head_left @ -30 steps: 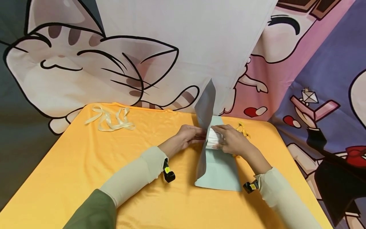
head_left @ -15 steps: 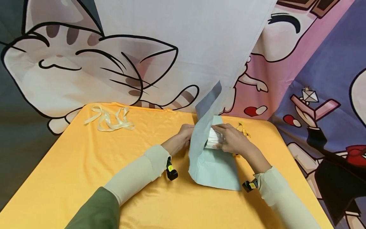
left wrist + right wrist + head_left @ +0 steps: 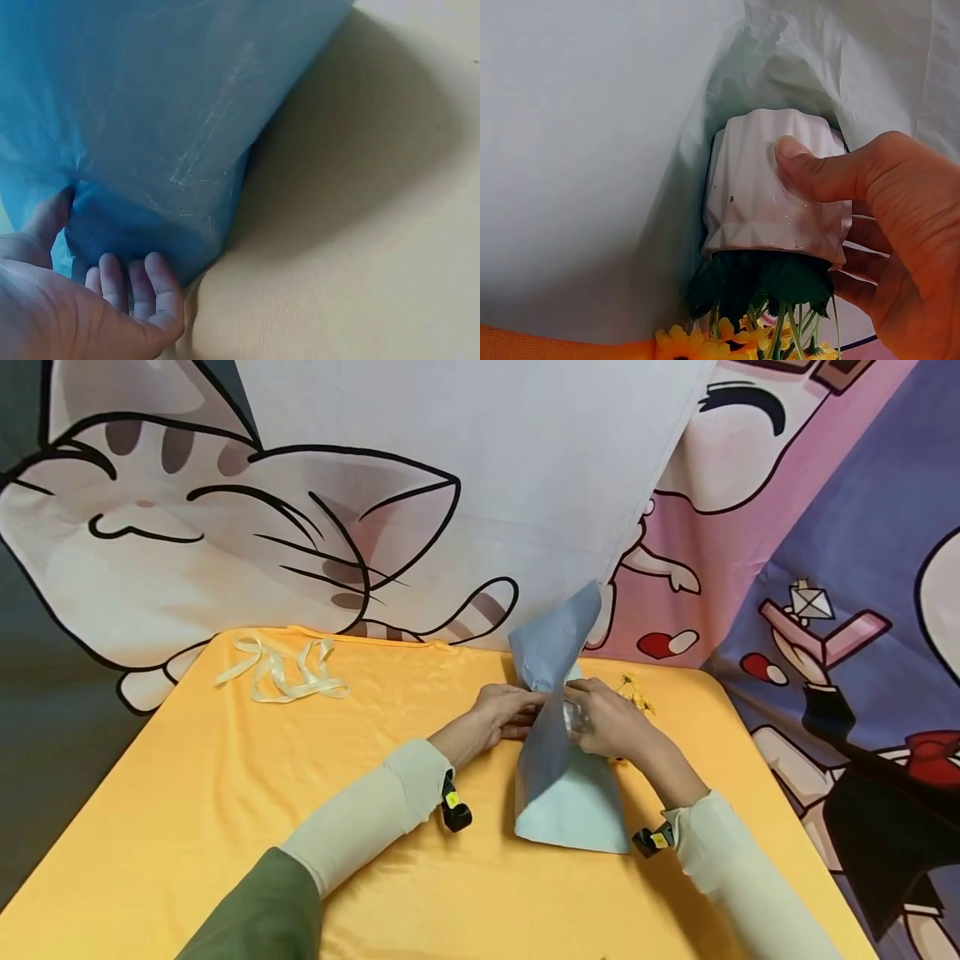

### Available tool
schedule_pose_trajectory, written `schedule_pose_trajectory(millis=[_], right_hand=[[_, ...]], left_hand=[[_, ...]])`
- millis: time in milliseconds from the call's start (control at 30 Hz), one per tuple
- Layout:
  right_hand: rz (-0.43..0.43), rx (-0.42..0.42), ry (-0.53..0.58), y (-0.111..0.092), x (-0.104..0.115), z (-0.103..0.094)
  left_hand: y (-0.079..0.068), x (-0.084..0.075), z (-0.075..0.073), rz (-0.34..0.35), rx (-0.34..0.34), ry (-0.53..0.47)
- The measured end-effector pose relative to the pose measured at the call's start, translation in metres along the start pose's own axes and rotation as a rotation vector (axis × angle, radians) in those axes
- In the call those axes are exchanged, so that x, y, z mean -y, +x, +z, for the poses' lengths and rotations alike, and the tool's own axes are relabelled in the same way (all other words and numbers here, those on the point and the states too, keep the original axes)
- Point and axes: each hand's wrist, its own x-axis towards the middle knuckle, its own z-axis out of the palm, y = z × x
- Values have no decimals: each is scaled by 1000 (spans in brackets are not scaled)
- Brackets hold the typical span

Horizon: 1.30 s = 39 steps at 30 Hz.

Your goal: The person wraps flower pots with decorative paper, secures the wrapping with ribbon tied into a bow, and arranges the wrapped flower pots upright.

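My right hand (image 3: 611,718) grips a white ridged flowerpot (image 3: 772,180), thumb across its side and fingers behind it. The pot lies on its side; green leaves and yellow artificial flowers (image 3: 694,343) stick out from its mouth. Light blue wrapping paper (image 3: 573,814) lies beneath it, and the left part of the sheet stands up and leans over the pot, hiding most of it in the head view. On the paper's outer side is my left hand (image 3: 501,714). In the left wrist view its thumb presses a crease into the paper (image 3: 165,112), with loosely bent fingers by the lower edge.
A cream ribbon (image 3: 281,677) lies in loose loops at the far left of the table with its yellow cloth (image 3: 360,727). More yellow flowers (image 3: 633,693) show just beyond my right hand. A cartoon-printed backdrop (image 3: 420,552) hangs right behind the table's far edge.
The standing paper first swings left, its near part bulging out, then folds to the right over the pot. My left hand comes back into sight against it. The right hand keeps its hold.
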Motion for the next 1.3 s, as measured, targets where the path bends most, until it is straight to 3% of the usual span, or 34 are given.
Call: schedule_pose_trajectory(millis=[133, 233, 367, 500, 567, 700, 767, 900, 1067, 1167, 1300], right_hand=[[-32, -25, 37, 2, -2, 0], [-40, -32, 82, 4, -4, -1], [7, 25, 176, 4, -6, -7], [135, 69, 286, -2, -9, -15], [238, 6, 335, -6, -9, -20], [470, -203, 489, -11, -2, -39], [524, -247, 534, -10, 7, -53], [497, -153, 491, -6, 31, -76], [438, -67, 426, -5, 55, -88], [427, -87, 407, -12, 55, -91], [457, -114, 404, -30, 38, -89]], left_hand=[[-6, -6, -1, -20, 17, 22], [0, -3, -4, -14, 31, 14], [8, 1, -6, -11, 47, -4], [9, 3, -4, -22, 57, 2], [9, 5, -3, -29, 59, 15], [8, 6, -1, -26, 57, 36], [7, 6, 0, -19, 49, 38], [6, 4, -2, -7, 39, 40], [5, 0, -3, 8, 44, 36], [5, -1, -4, 17, 51, 21], [5, -1, -6, 18, 54, 30]])
